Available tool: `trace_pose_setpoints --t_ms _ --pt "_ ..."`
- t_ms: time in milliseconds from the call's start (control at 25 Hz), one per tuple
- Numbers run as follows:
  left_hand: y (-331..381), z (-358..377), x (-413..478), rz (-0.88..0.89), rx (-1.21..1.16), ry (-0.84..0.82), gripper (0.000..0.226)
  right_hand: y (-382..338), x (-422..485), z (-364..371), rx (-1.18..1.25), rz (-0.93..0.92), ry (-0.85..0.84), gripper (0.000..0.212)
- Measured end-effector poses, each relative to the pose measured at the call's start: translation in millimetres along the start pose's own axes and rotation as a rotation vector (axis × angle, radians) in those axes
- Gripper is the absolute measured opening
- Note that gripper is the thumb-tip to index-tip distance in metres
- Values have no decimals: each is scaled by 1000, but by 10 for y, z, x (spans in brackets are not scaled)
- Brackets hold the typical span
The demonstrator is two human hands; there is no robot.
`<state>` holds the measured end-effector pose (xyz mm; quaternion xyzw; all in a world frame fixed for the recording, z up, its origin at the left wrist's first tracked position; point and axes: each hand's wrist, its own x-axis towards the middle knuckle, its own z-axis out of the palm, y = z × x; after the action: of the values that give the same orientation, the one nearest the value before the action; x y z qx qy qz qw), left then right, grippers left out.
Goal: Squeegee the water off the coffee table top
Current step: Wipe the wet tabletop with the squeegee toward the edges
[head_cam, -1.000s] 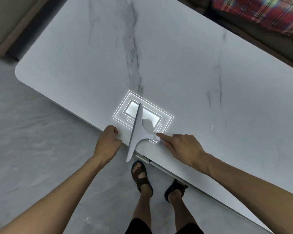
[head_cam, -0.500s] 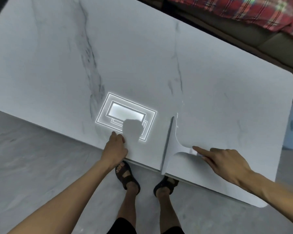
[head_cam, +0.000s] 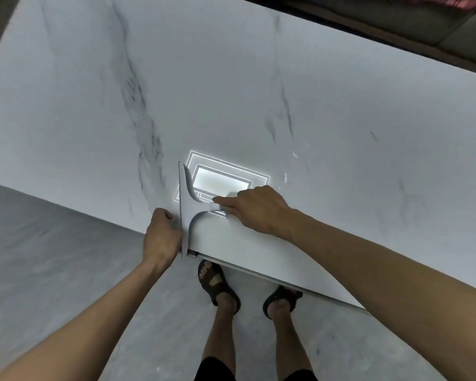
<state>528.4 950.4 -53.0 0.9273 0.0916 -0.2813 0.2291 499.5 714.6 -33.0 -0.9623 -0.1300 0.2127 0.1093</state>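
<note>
The white squeegee lies at the marble coffee table's near edge; the right hand grasps its handle, while the left hand, curled, touches its blade.

Squeegee between 2 hands

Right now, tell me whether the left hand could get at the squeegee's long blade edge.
Probably yes. The left hand rests at the white marble table top's near edge, right beside the pale grey T-shaped squeegee's blade; nothing lies between them. The right hand holds the handle.
</note>
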Motion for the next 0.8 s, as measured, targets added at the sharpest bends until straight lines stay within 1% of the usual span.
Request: trace_pose_setpoints --t_ms 120,280,400,480,560,640,720,800 --pt "123 111 -56 27 33 -122 25 401 -348 -25 99 160 25 36" --pt "398 344 -205 99 87 -264 24 935 -1328 15 102 333 31 42" --pt "581 487 -298 155 223 -338 19 1164 -1990 25 90 457 -6 43" --pt "635 526 -302 142 304 -400 24 1204 -2236 3 58 494 -9 44" --pt "665 522 -285 134 324 -417 25 1151 -2303 -50 75 498 18 51" --pt "670 493 -278 153 310 -380 19 1004 -2215 -64 112 455 26 56" --pt "639 470 -287 134 280 -295 16 774 -1984 8 148 352 11 50" --pt "587 448 -309 94 238 -204 18 478 -1679 152 165 202 -11 42"
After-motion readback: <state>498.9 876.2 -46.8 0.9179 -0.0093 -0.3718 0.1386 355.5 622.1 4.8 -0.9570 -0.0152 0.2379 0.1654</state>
